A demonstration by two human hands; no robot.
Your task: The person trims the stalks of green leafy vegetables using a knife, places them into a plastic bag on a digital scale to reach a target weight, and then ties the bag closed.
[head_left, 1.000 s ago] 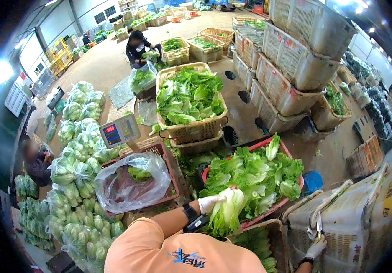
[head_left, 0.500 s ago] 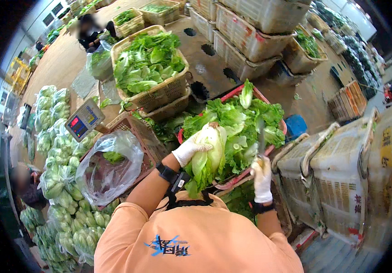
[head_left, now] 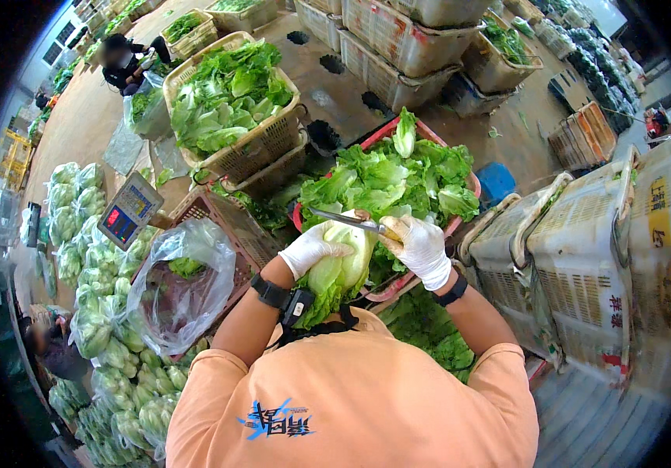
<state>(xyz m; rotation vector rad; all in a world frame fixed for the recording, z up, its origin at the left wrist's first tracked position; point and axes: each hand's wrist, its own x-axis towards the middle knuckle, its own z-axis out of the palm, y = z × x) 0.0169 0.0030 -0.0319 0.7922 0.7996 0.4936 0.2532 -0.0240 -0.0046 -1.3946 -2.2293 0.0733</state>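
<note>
In front of my chest, my white-gloved left hand (head_left: 316,248) is closed round a head of lettuce (head_left: 343,269), its cut base pointing away from me and its leaves toward me. My right hand (head_left: 421,248), gloved too, grips the yellowish handle of a knife (head_left: 347,220). The blade lies across the base end of the lettuce, pointing left; whether it has cut in, I cannot tell. Just beyond both hands, a red-rimmed crate (head_left: 472,181) is heaped with loose lettuce (head_left: 398,173).
Left of me, a clear plastic bag (head_left: 222,265) lines a brown crate (head_left: 261,242) beside a scale display (head_left: 130,209). Bagged vegetables (head_left: 90,269) are piled farther left. Tall white crates (head_left: 577,249) stand close on my right. A person (head_left: 125,70) sits at the far left.
My right hand has swung inward and up with the knife, from the crate's right side to the lettuce base. The lettuce in my left hand has shifted slightly left.
</note>
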